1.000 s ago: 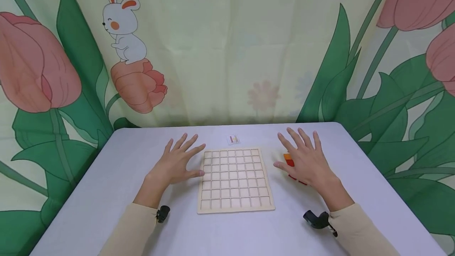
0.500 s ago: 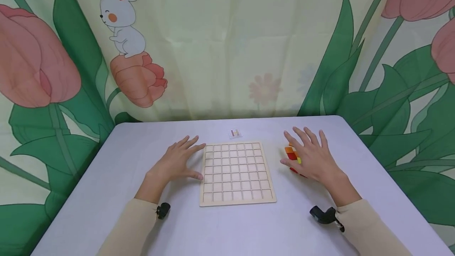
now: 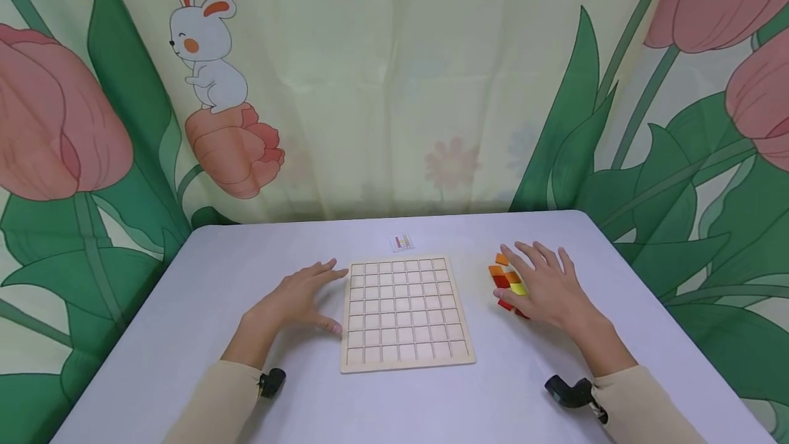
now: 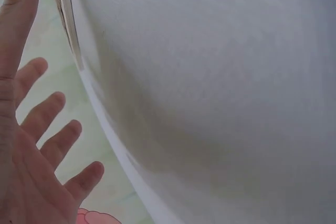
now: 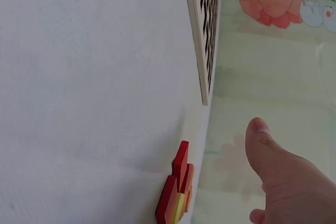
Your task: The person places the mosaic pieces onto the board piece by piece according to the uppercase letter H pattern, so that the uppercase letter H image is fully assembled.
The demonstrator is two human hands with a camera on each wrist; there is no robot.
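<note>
A square wooden grid board (image 3: 408, 364) lies on the table in the head view, its cells bare. Beside its left edge my left hand (image 3: 290, 303) hovers with fingers spread and thumb pointing at the board; nothing is in it. Red, orange and yellow tiles (image 3: 501, 281) lie in a small group right of the board. My right hand (image 3: 548, 290) is held over their right side, fingers parted and holding nothing, and covers part of the group. From the right wrist, several tiles (image 5: 180, 161) show on the cloth below the thumb (image 5: 278, 161).
A small card (image 3: 402, 242) with a coloured grid pattern lies behind the board. The table (image 3: 394, 406) has a white cover. Behind it hangs a curtain (image 3: 345, 122) printed with tulips and a rabbit.
My right hand has shifted to the right, so more of the tiles show. The left hand has moved slightly left and lower, a little away from the board. The head view has tilted slightly.
</note>
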